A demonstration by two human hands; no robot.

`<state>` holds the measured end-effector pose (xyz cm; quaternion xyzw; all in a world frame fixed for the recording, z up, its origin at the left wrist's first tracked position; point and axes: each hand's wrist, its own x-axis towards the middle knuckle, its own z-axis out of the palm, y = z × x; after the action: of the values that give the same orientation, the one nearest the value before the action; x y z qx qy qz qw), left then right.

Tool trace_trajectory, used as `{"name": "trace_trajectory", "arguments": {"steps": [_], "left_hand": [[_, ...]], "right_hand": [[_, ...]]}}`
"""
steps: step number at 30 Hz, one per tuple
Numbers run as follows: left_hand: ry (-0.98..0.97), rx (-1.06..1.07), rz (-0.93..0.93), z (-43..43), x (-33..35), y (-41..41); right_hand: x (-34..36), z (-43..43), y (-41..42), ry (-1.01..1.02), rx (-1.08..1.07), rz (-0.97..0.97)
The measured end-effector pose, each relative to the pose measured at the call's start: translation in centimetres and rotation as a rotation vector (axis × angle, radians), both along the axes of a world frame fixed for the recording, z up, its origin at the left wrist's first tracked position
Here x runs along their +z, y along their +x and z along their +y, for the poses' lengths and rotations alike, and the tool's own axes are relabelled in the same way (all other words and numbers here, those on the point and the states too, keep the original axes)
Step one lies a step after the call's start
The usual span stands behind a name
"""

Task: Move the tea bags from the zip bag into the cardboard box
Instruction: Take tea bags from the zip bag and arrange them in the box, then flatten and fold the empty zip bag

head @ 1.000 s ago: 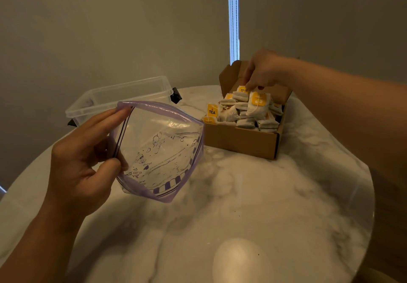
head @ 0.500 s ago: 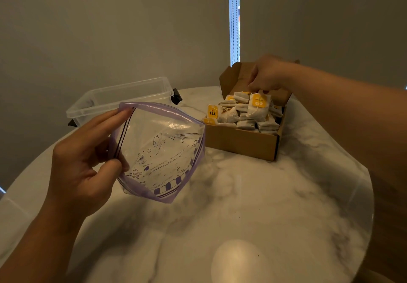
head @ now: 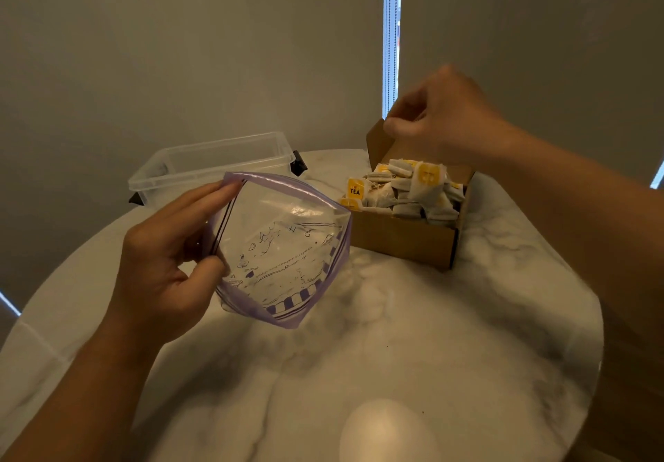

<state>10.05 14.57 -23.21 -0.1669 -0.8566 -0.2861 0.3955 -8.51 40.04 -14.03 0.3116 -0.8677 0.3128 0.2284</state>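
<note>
My left hand (head: 161,264) pinches the left side seam of the zip bag (head: 284,246) between thumb and straight fingers, holding it tilted off the bench (head: 395,336) with its mouth gaping up towards me. I can see no tea bags through the clear film, only print, so I judge the bag empty. The tea bags (head: 406,192) sit heaped in the cardboard box (head: 402,239), which stands on the far right of the bench with its rear flap (head: 375,141) up.

My right hand (head: 442,116) hangs above that flap with the fingers curled in and nothing visible between them. It is clear of the heap and well above it.

What matters next is that the bag lies to the left of the right hand and nearer to me. The long line of its mouth runs from my left fingers towards the box's near left corner. The two overlap in view, though I cannot tell whether they touch. The right hand is the free one and closest to the box. A clear plastic tub (head: 215,163) stands behind the bag.

Half a second ago the right hand was down at the top of the heap; now it has lifted away, while the left hand and the bag have stayed put. I reckon the transfer is as good as done
</note>
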Motion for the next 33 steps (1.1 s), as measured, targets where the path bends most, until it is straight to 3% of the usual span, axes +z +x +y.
{"name": "trace_trajectory", "arguments": {"steps": [7,12,15,25,33], "left_hand": [[-0.074,0.039,-0.025,0.2,0.1,0.0],[-0.115,0.045,-0.079,0.3,0.5,0.4],[-0.117,0.042,-0.109,0.5,1.1,0.9],[-0.295,0.021,-0.2,1.3,-0.4,4.9],[-0.326,0.0,-0.238,2.2,-1.8,9.5]], "right_hand": [[-3.0,-0.1,8.1,-0.085,0.271,-0.151],[-5.5,-0.4,9.5,0.054,0.356,-0.237],[-6.4,0.5,9.8,0.037,0.389,-0.282],[-9.8,1.7,11.9,-0.125,0.297,-0.001],[-11.4,3.2,12.8,-0.014,0.349,0.098]]}}
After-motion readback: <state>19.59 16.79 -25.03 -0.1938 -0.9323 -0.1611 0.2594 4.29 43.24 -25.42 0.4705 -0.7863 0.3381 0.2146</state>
